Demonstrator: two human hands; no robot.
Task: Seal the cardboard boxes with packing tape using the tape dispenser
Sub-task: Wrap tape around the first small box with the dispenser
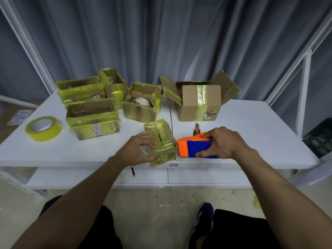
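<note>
Head view: our left hand (138, 149) grips small taped box (162, 139); right hand (223, 142) clasps tape dispenser (193, 147), nose at box's right face.

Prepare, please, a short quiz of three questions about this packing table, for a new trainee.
1. Fill the gap: the left hand holds the small taped box, and the right hand grips the ____.
2. True or false: the spare tape roll lies on the table, left of all the boxes.
3. The large box at the back right has its top flaps: A taped shut; B open; C cut off.

Key: 1 tape dispenser; 2 true; 3 B.
</note>
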